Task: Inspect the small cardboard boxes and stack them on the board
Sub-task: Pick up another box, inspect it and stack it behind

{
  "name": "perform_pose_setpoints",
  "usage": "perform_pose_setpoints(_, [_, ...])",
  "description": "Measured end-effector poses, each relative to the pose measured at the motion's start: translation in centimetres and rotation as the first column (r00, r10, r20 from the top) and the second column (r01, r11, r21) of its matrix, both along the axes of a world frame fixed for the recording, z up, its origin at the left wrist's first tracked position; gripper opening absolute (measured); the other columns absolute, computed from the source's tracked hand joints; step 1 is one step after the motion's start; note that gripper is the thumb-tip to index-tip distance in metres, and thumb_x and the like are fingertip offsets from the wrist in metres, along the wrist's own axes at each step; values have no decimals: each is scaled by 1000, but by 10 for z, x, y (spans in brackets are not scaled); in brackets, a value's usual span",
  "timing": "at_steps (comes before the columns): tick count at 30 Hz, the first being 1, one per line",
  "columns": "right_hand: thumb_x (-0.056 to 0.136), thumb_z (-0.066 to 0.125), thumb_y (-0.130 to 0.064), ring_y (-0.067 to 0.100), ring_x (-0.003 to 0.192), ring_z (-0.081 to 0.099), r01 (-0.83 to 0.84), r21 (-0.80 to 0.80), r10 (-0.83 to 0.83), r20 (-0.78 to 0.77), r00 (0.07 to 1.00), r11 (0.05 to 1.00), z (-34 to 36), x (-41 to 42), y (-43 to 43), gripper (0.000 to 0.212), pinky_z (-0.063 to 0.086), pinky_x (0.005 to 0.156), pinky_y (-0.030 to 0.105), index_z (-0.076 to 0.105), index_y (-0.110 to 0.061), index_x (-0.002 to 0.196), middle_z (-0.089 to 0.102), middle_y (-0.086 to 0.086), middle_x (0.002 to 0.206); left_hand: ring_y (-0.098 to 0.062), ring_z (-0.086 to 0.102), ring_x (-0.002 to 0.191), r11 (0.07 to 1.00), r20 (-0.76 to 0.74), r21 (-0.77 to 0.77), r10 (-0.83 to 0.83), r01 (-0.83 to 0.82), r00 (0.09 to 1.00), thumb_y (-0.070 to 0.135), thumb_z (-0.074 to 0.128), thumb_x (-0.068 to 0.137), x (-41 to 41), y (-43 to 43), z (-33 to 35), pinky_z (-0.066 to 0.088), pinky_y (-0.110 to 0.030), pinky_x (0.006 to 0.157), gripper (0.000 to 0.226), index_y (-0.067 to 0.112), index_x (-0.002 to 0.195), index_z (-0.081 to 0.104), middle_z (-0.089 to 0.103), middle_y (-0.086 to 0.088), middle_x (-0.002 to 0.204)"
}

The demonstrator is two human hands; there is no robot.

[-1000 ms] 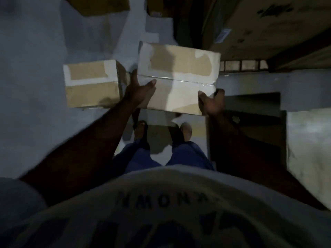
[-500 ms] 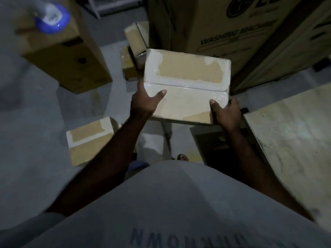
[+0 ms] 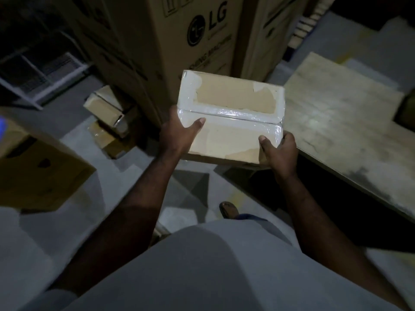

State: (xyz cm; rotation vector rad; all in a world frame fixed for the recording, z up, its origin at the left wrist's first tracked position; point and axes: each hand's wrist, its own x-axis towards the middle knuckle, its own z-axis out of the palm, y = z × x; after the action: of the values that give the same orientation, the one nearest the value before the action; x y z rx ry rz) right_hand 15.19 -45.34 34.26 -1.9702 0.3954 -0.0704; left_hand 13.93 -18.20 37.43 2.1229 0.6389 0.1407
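head view: box [image 3: 229, 122] gripped between both hands [image 3: 178, 135], beside board [image 3: 350, 122].

A tall LG carton [image 3: 190, 41] stands at twelve o'clock, a white rack [image 3: 45, 70] at ten — and a brown carton [image 3: 40, 171] at nine.

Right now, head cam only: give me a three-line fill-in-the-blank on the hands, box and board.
1. The left hand and the right hand grip the small box, sealed with clear ____.
2. The board lies to the person's ____.
3. The big carton behind the box reads ____.
Missing: tape; right; LG
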Motion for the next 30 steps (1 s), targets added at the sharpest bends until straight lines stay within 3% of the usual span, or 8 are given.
perform_pose_setpoints(5, [86,82,-35,20,99,70,169,-14,-169,13,986,985,5,-34,-46,47,59,89,40,59,-15,122,69,-4,108,-24,64,113,984,0,-106,-145,144,989,84,68,62,9,-45,1,57,-46,95,92,34,136,46,65,4,127])
perform_pose_setpoints(9, [87,81,-35,19,98,70,267,7,-267,44,963,964,11,-52,-76,48,60,89,40,59,-15,125,70,-5,108,-23,61,123,958,50,-82,-271,275,961,82,63,64,14,-82,16,51,-44,105,97,29,144,44,61,4,138])
perform_pose_setpoints(15, [87,80,-34,18,95,69,364,-4,-363,55,930,932,15,-56,-115,48,60,90,42,60,-14,125,69,-4,107,-25,64,115,932,55,-55,-355,357,933,80,62,67,27,-129,20,54,-44,98,90,28,138,47,65,4,130])
perform_pose_setpoints(26, [92,77,-33,21,98,63,321,-46,-322,-2,947,946,-3,-26,-235,48,55,88,37,58,-8,128,64,0,110,-27,65,113,924,14,-90,-373,373,928,85,57,61,68,-249,10,55,-46,96,91,28,132,52,67,1,126])
perform_pose_setpoints(30, [92,76,-38,22,98,63,317,-54,-319,-43,947,947,-2,-9,-305,50,55,87,38,57,-10,129,64,-1,110,-29,64,116,922,-23,-95,-380,376,925,87,57,60,87,-315,4,54,-47,98,100,27,140,47,65,-2,131])
